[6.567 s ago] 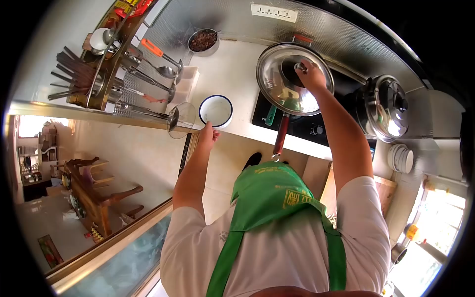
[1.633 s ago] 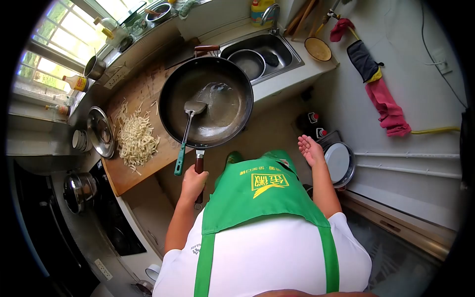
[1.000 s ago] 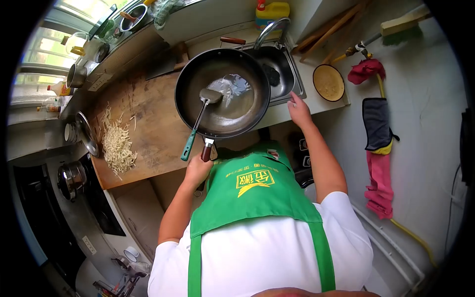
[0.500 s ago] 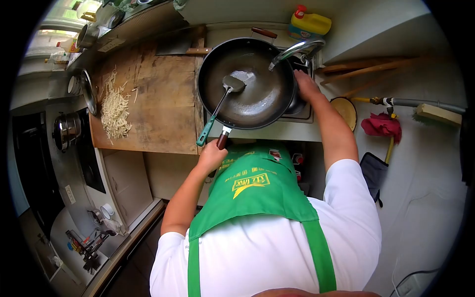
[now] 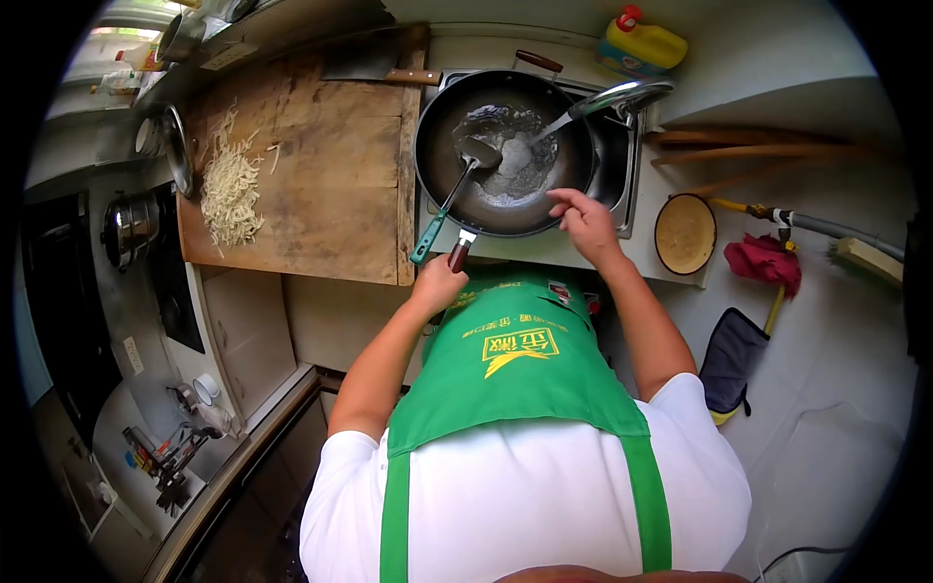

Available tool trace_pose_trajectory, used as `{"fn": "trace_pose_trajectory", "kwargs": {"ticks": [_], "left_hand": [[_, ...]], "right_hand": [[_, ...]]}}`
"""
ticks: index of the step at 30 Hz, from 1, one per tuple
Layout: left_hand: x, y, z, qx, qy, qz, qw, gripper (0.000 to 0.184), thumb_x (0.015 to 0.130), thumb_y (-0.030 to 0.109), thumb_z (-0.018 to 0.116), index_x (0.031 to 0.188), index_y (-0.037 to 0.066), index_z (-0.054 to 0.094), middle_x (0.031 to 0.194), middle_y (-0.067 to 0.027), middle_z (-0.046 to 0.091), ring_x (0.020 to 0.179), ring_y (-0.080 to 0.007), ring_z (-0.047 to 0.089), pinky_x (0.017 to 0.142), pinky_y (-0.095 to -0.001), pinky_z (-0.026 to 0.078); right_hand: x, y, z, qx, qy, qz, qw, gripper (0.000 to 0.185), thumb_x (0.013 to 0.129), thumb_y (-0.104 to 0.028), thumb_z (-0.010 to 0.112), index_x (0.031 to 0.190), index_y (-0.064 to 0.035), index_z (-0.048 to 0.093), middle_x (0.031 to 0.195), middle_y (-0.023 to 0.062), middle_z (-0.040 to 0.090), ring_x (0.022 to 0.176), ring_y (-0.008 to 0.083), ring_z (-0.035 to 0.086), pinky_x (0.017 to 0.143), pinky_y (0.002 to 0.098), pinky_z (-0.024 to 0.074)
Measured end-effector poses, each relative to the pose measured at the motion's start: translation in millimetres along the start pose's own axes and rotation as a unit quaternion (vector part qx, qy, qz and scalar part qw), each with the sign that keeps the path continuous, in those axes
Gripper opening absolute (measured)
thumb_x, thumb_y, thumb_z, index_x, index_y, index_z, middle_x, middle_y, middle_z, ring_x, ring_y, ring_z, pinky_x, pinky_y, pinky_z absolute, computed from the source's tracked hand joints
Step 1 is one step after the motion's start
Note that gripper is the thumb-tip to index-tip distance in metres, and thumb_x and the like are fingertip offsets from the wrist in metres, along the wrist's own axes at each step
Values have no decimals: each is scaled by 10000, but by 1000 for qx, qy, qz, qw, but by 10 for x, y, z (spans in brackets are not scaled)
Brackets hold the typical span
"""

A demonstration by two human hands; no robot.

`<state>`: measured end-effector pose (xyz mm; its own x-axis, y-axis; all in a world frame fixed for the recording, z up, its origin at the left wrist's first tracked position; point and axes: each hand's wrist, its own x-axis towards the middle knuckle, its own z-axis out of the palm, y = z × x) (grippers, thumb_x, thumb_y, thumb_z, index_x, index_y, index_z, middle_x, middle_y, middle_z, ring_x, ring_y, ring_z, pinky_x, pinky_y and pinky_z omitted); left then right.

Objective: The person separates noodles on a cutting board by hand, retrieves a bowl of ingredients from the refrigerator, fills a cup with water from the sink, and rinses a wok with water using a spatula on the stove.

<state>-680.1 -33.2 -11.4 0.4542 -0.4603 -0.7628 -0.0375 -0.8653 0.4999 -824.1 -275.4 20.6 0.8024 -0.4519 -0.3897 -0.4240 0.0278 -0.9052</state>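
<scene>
My left hand [image 5: 440, 284] is wrapped round the brown handle of a large dark wok [image 5: 462, 209] above the sink. Water runs from the faucet [image 5: 622, 97] into the wok. A spatula [image 5: 447, 209] with a green handle leans inside it, its metal head in the wok and its handle over the near rim. My right hand [image 5: 588, 228] is beside the wok's near right rim, holding nothing, with its index finger stretched out.
Noodles [image 5: 230, 194] lie on a wooden board [image 5: 335, 185] at the left, with a cleaver [image 5: 364, 68] at its back. A yellow bottle [image 5: 641, 46] stands behind the faucet. Right of the sink [image 5: 614, 160] is a round bowl [image 5: 684, 233].
The wok is now under the faucet, moved right with my left hand. Water has started running into it. My right hand has come back from beside the faucet toward me.
</scene>
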Motion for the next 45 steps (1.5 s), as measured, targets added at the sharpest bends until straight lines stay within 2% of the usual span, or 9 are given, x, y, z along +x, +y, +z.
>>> {"fn": "trace_pose_trajectory", "kwargs": {"ticks": [4, 11, 17, 24, 29, 31, 38, 40, 45], "left_hand": [[95, -56, 14, 41, -23, -35, 998, 287, 762, 176, 591, 987, -2, 608, 917, -233, 671, 884, -384, 660, 790, -441, 508], [358, -423, 237, 91, 94, 276, 952, 369, 871, 310, 609, 1146, 64, 613, 1084, -163, 674, 1025, -342, 638, 841, -450, 501], [179, -175, 116, 72, 6, 68, 995, 372, 830, 340, 627, 1083, 67, 639, 941, -204, 686, 954, -383, 654, 817, -466, 500], [252, -279, 166, 44, 28, 40, 998, 323, 759, 232, 641, 973, -9, 618, 905, -244, 669, 888, -404, 647, 792, -464, 496], [261, -316, 154, 2, 19, 30, 999, 303, 748, 186, 612, 968, -23, 609, 873, -258, 659, 869, -414, 645, 788, -469, 497], [271, -326, 159, 12, 23, 39, 999, 303, 746, 185, 612, 968, -22, 610, 869, -258, 659, 863, -415, 646, 786, -470, 497], [263, -328, 153, 8, 33, 50, 998, 301, 745, 186, 610, 959, -25, 612, 868, -266, 658, 853, -421, 646, 779, -474, 499], [265, -333, 159, 10, 33, 47, 998, 299, 746, 184, 610, 959, -26, 613, 868, -268, 658, 857, -422, 646, 781, -474, 499], [244, -334, 181, 25, 44, 48, 998, 301, 751, 180, 611, 969, -28, 614, 875, -272, 658, 865, -423, 645, 788, -476, 498]], "right_hand": [[195, -323, 732, -259, -98, -169, 946, 423, 919, -229, 479, 1336, -190, 537, 856, 135, 682, 763, 300, 661, 703, 423, 517], [508, -472, 1484, -489, -229, -198, 818, 498, 860, -503, 598, 1264, -212, 583, 825, 109, 701, 748, 309, 684, 607, 443, 518], [624, -307, 1656, -555, -200, -211, 779, 336, 801, -377, 657, 1008, -113, 632, 800, 108, 662, 759, 299, 679, 574, 420, 519], [-128, -618, 734, -417, 122, -190, 880, 291, 744, -223, 696, 964, -89, 561, 749, 121, 623, 677, 308, 654, 606, 414, 523], [-615, -356, 152, -312, 243, -6, 919, 300, 852, -190, 661, 1109, -73, 557, 821, 119, 682, 648, 243, 672, 584, 344, 526], [-701, -30, 42, 37, 276, 82, 957, 275, 892, -181, 652, 1121, -59, 562, 809, 82, 695, 637, 148, 671, 540, 290, 512], [-531, 438, -47, -39, 339, 66, 938, 285, 898, -218, 661, 1137, -66, 638, 778, 77, 692, 593, 120, 653, 538, 282, 508], [-330, 439, -81, -217, 302, 88, 924, 326, 876, -277, 671, 1161, -119, 668, 789, 120, 689, 582, 176, 665, 579, 318, 517], [199, 503, -75, -304, 278, 45, 910, 366, 840, -311, 685, 1197, -233, 663, 922, 165, 699, 808, 321, 682, 730, 400, 530]]}}
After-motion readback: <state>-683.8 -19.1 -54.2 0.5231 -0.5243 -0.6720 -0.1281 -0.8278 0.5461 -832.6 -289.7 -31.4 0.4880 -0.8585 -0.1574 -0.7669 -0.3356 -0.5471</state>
